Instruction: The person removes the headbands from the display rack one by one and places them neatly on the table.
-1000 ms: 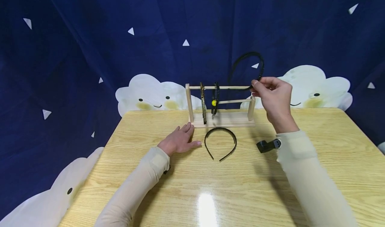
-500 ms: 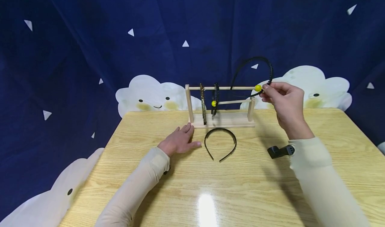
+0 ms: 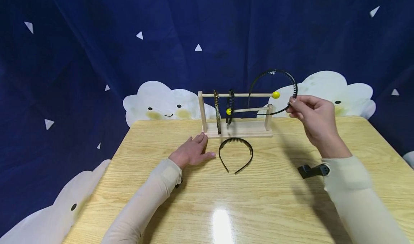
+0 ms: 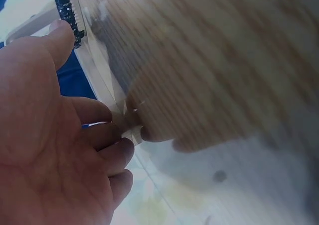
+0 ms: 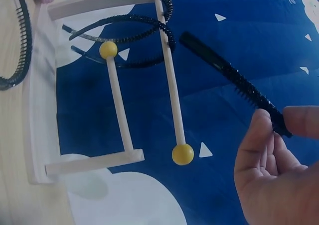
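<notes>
My right hand pinches a black toothed headband by its side, between thumb and fingers. In the head view its loop overlaps the right end of the upper rod on a wooden rack; the right wrist view shows this headband apart from that rod. A gold headband and a black headband hang over the upper rod, toward its left end. My left hand lies with fingers extended, fingertips right at the rack's front left corner. Another black toothed headband lies before the rack.
A yellow ball caps the upper rod at its right end. A second yellow ball caps the lower rod at its left. The wooden table meets a dark blue curtain printed with clouds and triangles.
My right hand has moved right and downward with the pinched headband, uncovering the upper rod's yellow ball. My left hand has stayed at the rack's corner.
</notes>
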